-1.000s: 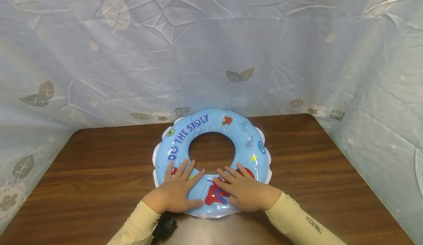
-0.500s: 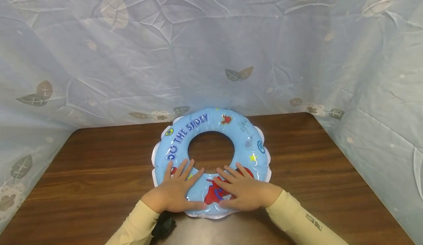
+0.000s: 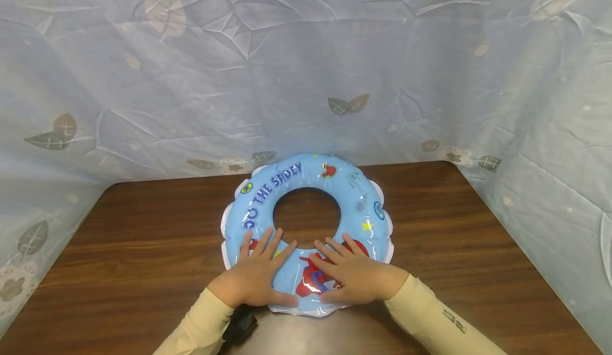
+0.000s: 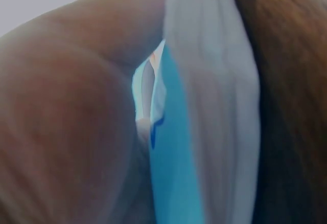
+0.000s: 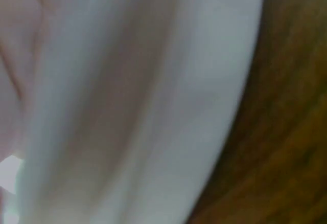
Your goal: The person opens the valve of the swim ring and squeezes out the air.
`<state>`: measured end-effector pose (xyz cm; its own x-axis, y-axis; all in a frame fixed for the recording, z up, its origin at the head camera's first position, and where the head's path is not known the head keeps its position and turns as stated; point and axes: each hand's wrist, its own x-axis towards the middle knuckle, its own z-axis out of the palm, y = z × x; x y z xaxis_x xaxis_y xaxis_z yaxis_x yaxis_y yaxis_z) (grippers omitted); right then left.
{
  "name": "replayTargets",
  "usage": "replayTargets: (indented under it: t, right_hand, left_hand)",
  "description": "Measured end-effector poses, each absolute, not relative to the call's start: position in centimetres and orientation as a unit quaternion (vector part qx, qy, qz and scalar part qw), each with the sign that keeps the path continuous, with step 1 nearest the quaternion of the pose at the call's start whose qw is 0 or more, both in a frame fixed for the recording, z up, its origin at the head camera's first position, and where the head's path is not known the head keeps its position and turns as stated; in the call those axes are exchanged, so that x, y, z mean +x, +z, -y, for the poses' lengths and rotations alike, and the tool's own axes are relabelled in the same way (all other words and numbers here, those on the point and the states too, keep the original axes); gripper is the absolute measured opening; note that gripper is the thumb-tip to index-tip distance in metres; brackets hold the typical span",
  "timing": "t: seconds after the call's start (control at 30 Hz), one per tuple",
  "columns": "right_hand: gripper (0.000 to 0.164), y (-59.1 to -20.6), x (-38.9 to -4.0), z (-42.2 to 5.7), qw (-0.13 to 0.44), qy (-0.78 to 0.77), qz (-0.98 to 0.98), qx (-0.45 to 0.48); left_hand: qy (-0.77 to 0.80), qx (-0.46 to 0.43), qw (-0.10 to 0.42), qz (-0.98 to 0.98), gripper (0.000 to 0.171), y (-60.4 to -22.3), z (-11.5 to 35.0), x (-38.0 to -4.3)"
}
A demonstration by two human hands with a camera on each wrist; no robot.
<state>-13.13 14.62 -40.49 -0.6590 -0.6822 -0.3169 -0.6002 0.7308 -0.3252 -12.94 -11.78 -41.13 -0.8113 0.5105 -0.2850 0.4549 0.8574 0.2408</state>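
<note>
An inflated light-blue swim ring (image 3: 306, 171) with a white scalloped edge lies flat, printed with "DO THE SPIDEY" lettering, a red figure and stars. My left hand (image 3: 253, 278) rests on its near left part, fingers spread and straight toward the hole. On the near right part lies my right hand (image 3: 356, 275), also with spread, straight fingers. In the left wrist view the palm (image 4: 61, 111) sits against the ring's white edge (image 4: 219, 111). Close up in the right wrist view, the white edge (image 5: 194, 91) fills the middle, blurred.
A dark brown wooden table (image 3: 143, 248) carries the ring. Pale blue-grey cloth (image 3: 296, 78) with leaf prints hangs along the back and both sides. A black strapped object (image 3: 240, 326) shows at the left wrist, under the cream sleeve (image 3: 198, 323).
Both hands stay on the swim ring in nearly the same place. The right thumb has spread a little away from its fingers, and the left thumb reaches slightly farther right.
</note>
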Motion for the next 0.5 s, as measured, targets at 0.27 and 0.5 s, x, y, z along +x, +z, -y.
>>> replayTargets:
  t: [0.27, 0.5]
  right_hand:
    - [0.083, -40.5, -13.13, -14.64, 0.211, -0.093, -0.905, -0.357]
    - [0.082, -40.62, -13.27, -14.65, 0.21, -0.097, -0.902, -0.363]
  left_hand:
    - [0.085, 0.253, 0.181, -0.947, 0.11, -41.42, 11.89, -13.05]
    - [0.114, 0.243, 0.189, -0.945, 0.094, -41.37, 11.92, -13.31]
